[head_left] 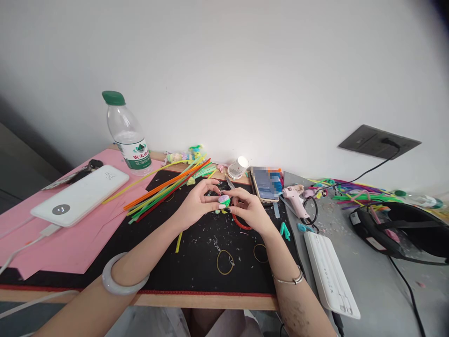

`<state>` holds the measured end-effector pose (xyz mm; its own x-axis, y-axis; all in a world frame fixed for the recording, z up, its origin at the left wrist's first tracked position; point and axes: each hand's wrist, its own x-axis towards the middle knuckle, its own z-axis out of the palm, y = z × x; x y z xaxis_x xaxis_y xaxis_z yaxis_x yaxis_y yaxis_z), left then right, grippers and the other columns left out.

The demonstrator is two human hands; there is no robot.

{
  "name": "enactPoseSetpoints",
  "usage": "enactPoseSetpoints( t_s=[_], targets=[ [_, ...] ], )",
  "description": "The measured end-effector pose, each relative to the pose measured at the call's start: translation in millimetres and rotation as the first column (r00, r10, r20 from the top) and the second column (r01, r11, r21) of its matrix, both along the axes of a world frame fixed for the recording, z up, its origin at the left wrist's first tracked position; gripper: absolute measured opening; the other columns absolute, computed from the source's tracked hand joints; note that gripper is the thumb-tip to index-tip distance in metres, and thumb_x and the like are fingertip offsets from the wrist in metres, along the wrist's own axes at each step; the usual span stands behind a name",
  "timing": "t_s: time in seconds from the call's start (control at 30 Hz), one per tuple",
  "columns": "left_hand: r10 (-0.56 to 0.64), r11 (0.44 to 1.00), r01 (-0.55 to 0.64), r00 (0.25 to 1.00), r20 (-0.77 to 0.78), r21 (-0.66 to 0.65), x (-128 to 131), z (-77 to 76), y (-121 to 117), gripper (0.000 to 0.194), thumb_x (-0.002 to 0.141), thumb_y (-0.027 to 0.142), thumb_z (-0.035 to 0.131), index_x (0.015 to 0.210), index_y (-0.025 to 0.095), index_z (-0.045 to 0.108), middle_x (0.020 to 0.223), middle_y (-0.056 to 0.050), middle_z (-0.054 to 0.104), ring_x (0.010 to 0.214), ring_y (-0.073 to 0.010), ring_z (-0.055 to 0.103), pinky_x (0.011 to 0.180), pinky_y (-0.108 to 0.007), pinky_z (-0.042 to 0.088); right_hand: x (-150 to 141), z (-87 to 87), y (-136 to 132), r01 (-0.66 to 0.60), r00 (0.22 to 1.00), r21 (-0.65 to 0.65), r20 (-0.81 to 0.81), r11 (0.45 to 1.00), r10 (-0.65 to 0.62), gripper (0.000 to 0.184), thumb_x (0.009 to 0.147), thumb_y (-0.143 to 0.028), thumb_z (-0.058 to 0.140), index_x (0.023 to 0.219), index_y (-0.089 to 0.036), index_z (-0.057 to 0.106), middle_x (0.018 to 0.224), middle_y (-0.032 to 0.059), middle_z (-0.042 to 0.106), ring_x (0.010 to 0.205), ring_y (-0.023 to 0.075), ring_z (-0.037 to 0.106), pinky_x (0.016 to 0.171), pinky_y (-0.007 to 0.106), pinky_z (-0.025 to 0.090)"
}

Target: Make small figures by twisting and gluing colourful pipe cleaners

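Between my two hands, over the middle of the black mat (199,255), is a small pipe-cleaner piece (224,200) coloured lilac, green and yellow. My left hand (203,199) pinches it from the left with thumb and fingers. From the right, my right hand (247,206) closes on it with bent fingertips. Its finer shape is partly hidden by the fingers. A red ring (242,223) lies on the mat, partly under my right hand. Left of my hands is a bundle of orange, green, yellow and red pipe cleaners (168,189).
A water bottle (128,135) and a white power bank (80,194) stand left on pink paper (115,238). Behind are a paper cup (238,167) and a phone (264,183). To the right lie a pink glue gun (296,200), another power bank (329,274) and a black headset (396,229).
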<state>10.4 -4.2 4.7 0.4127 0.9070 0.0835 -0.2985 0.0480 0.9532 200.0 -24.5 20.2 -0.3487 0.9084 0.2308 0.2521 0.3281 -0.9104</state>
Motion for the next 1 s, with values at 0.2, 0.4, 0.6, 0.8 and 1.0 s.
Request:
enactPoseSetpoints(
  t_s=[0.2, 0.4, 0.6, 0.8, 1.0],
  targets=[
    [0.000, 1.000, 0.000, 0.999, -0.041, 0.000, 1, 0.3, -1, 0.060, 0.062, 0.020, 0.077, 0.114, 0.024, 0.046, 0.108, -0.003, 0.055, 0.085, -0.0162, 0.067, 0.082, -0.034, 0.052, 1, 0.6, 2, 0.011, 1.000, -0.022, -0.027, 1.000, -0.012, 0.040, 0.071, -0.028, 0.074, 0.110, -0.028, 0.067, 0.099, 0.0031, 0.055, 0.068, 0.0117, 0.043, 0.064, 0.026, 0.042],
    [-0.045, 0.999, 0.044, 0.995, -0.089, -0.008, 0, 0.7, -3, 0.067, 0.064, 0.023, 0.077, 0.122, 0.023, 0.043, 0.118, -0.009, 0.055, 0.085, -0.0166, 0.066, 0.083, -0.035, 0.051, -2, -0.7, 0, -0.053, 0.983, -0.155, -0.182, 0.987, 0.024, 0.026, 0.066, -0.029, 0.077, 0.090, -0.020, 0.070, 0.092, 0.0043, 0.066, 0.076, 0.0149, 0.056, 0.071, 0.029, 0.046],
    [0.026, 0.998, -0.017, 0.990, -0.136, 0.065, -1, 3.6, -2, 0.044, 0.075, 0.034, 0.067, 0.114, 0.020, 0.052, 0.113, -0.008, 0.059, 0.074, -0.0133, 0.063, 0.069, -0.029, 0.050, -3, -6.4, 2, 0.044, 0.934, -0.238, -0.334, 0.970, -0.124, 0.024, 0.063, -0.028, 0.079, 0.082, -0.018, 0.068, 0.084, 0.0024, 0.069, 0.078, 0.0150, 0.062, 0.073, 0.029, 0.049],
    [0.658, 0.742, -0.542, 0.700, -0.276, 0.393, -21, 3.1, 9, 0.021, 0.081, 0.036, 0.055, 0.093, 0.020, 0.060, 0.083, 0.000, 0.056, 0.050, -0.0078, 0.042, 0.050, -0.023, 0.033, 2, -9.7, 9, 0.325, 0.853, -0.190, -0.365, 0.926, -0.374, 0.024, 0.067, -0.034, 0.074, 0.083, -0.018, 0.064, 0.080, 0.0019, 0.067, 0.066, 0.0123, 0.058, 0.057, 0.023, 0.045],
    [0.540, 0.797, -0.115, 0.575, -0.614, 0.593, -34, -1.8, 20, 0.017, 0.074, 0.035, 0.059, 0.082, 0.022, 0.066, 0.083, -0.003, 0.060, 0.064, -0.0165, 0.050, 0.063, -0.028, 0.037, 3, -12.0, 11, 0.381, 0.841, -0.194, -0.333, 0.904, -0.426, 0.026, 0.067, -0.035, 0.073, 0.083, -0.017, 0.063, 0.077, 0.0015, 0.064, 0.058, 0.0094, 0.051, 0.048, 0.021, 0.037]
  ],
)
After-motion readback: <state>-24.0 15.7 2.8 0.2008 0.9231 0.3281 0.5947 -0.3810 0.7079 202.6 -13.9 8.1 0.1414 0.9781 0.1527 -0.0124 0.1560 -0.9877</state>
